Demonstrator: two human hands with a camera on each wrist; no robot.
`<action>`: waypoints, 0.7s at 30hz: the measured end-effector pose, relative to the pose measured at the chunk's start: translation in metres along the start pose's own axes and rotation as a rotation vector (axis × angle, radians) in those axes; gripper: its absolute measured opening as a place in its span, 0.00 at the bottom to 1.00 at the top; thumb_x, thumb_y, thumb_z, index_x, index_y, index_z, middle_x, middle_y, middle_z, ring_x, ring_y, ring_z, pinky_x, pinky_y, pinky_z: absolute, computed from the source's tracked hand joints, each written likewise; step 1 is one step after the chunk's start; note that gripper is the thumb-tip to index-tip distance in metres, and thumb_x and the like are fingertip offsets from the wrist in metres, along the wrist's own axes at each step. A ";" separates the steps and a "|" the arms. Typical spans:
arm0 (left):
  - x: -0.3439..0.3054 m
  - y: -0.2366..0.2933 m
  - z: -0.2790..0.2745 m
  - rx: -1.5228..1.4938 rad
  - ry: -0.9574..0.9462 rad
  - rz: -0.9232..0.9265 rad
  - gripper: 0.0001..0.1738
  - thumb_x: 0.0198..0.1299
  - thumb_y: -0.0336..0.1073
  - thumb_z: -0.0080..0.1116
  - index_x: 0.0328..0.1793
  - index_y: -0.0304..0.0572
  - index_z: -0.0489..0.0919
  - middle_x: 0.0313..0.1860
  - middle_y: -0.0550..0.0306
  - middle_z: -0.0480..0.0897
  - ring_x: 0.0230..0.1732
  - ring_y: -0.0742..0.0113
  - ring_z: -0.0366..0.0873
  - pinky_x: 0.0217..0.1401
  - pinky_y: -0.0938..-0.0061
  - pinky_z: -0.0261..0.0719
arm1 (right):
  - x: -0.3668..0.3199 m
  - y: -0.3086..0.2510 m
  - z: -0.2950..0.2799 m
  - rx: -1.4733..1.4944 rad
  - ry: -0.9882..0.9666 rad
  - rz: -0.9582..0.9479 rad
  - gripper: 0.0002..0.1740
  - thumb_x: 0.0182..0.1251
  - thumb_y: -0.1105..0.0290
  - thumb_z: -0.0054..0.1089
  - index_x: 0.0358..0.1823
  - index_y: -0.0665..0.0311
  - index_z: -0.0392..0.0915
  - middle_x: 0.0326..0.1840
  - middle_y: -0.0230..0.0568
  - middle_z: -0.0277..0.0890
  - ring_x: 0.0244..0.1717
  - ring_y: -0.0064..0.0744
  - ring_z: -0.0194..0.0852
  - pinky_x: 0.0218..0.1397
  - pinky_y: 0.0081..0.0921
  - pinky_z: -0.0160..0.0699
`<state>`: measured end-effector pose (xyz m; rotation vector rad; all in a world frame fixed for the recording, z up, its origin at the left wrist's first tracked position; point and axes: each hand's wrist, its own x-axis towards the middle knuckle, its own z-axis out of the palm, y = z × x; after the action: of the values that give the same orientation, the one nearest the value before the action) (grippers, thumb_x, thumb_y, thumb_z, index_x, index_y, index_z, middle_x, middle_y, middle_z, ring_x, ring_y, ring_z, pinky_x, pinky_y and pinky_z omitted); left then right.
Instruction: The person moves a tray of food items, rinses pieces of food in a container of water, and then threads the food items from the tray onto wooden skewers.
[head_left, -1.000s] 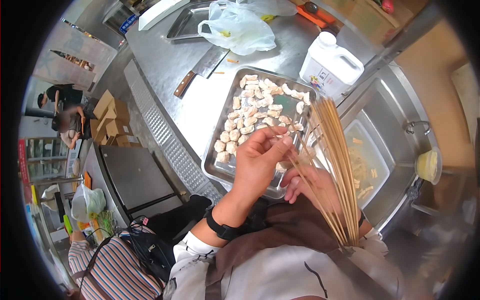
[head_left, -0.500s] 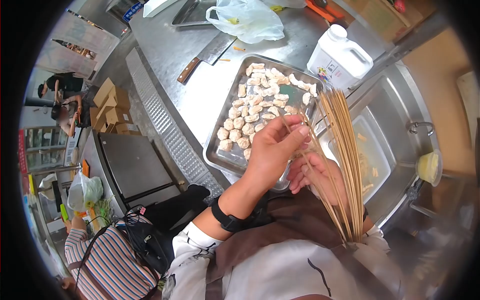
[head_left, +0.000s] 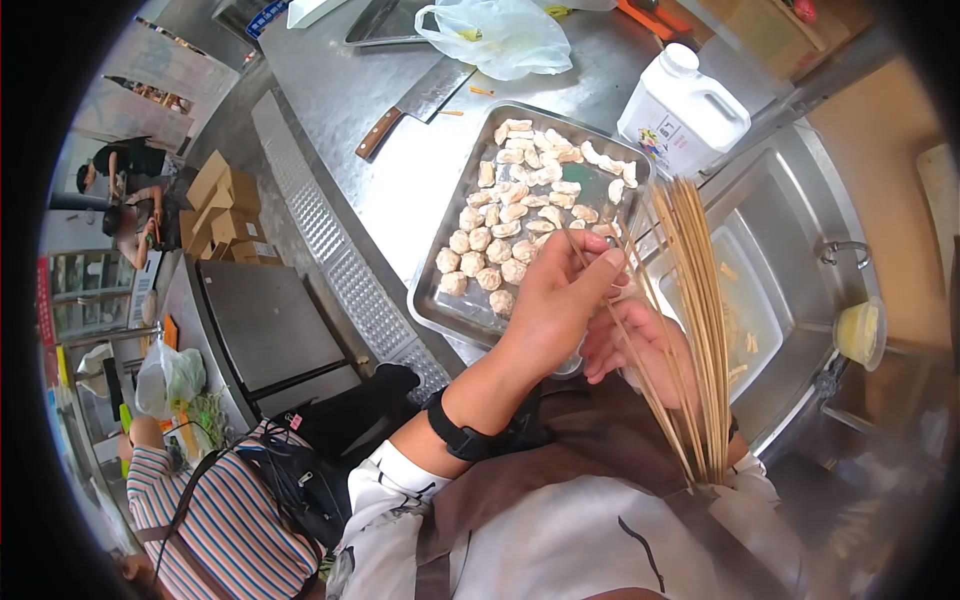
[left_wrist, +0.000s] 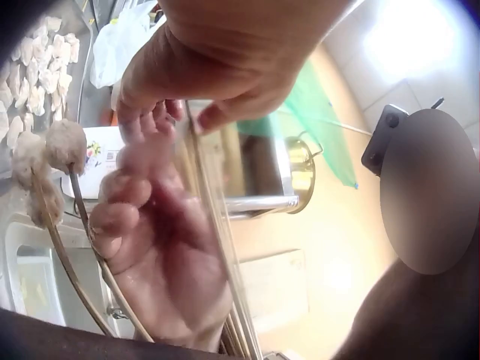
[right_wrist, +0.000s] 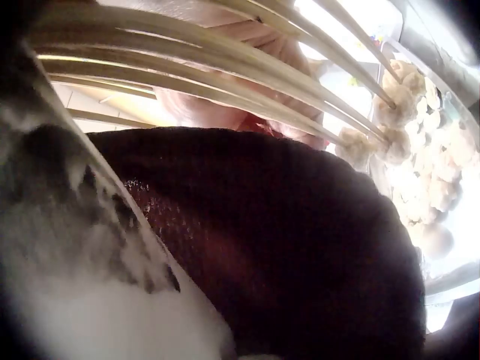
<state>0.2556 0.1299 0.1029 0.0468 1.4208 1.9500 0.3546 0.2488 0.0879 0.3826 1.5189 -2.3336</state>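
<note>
My left hand (head_left: 552, 305) pinches the end of a thin bamboo skewer between thumb and fingers. My right hand (head_left: 646, 345) is just below it, palm up with fingers curled, gripping a bunch of long bamboo skewers (head_left: 712, 330) that runs along the palm and past the wrist. In the left wrist view, pale floury balls (left_wrist: 66, 144) sit on the tips of skewers beside the right fingers. The right wrist view also has such balls (right_wrist: 394, 146) on skewer ends. Beyond the hands, a metal tray (head_left: 432, 308) carries rows of pale balls and floured pieces.
A cleaver (head_left: 430, 92) lies on the steel table behind the tray, near a plastic bag (head_left: 510, 40). A white jug (head_left: 680, 110) stands at the back right. On the right is a sink with a white tub (head_left: 765, 310) of water and pale strips. Other people are at the left.
Both hands and the skewer bunch have moved a little right, while the whole view has shifted slightly. The left hand still pinches a skewer.
</note>
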 end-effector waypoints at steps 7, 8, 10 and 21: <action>0.000 0.009 0.002 -0.118 -0.057 -0.098 0.11 0.62 0.33 0.53 0.47 0.37 0.67 0.35 0.57 0.76 0.36 0.74 0.74 0.41 0.80 0.71 | 0.001 0.000 0.003 0.008 -0.001 0.015 0.16 0.72 0.64 0.40 0.49 0.71 0.67 0.37 0.47 0.72 0.34 0.34 0.77 0.41 0.28 0.79; 0.000 0.009 0.002 -0.127 -0.058 -0.092 0.11 0.62 0.32 0.53 0.48 0.37 0.67 0.35 0.58 0.76 0.36 0.74 0.73 0.40 0.80 0.71 | 0.002 0.003 0.002 0.019 -0.004 0.003 0.16 0.72 0.63 0.41 0.49 0.71 0.66 0.37 0.47 0.72 0.33 0.34 0.77 0.40 0.28 0.79; 0.004 -0.001 0.001 -0.087 -0.039 0.007 0.11 0.62 0.31 0.52 0.48 0.38 0.67 0.35 0.58 0.75 0.36 0.74 0.73 0.41 0.79 0.71 | 0.002 0.005 0.000 0.063 0.004 -0.024 0.18 0.72 0.61 0.41 0.50 0.70 0.66 0.37 0.48 0.72 0.32 0.35 0.77 0.40 0.29 0.79; -0.008 -0.029 -0.058 0.163 -0.036 0.017 0.15 0.63 0.34 0.52 0.54 0.38 0.68 0.40 0.59 0.75 0.44 0.73 0.73 0.51 0.78 0.68 | -0.005 -0.007 0.011 -0.093 0.135 -0.031 0.21 0.70 0.68 0.46 0.59 0.74 0.62 0.22 0.37 0.68 0.22 0.21 0.65 0.27 0.17 0.66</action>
<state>0.2526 0.0819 0.0587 0.1686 1.5565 1.8338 0.3558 0.2419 0.0998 0.5051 1.7006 -2.2910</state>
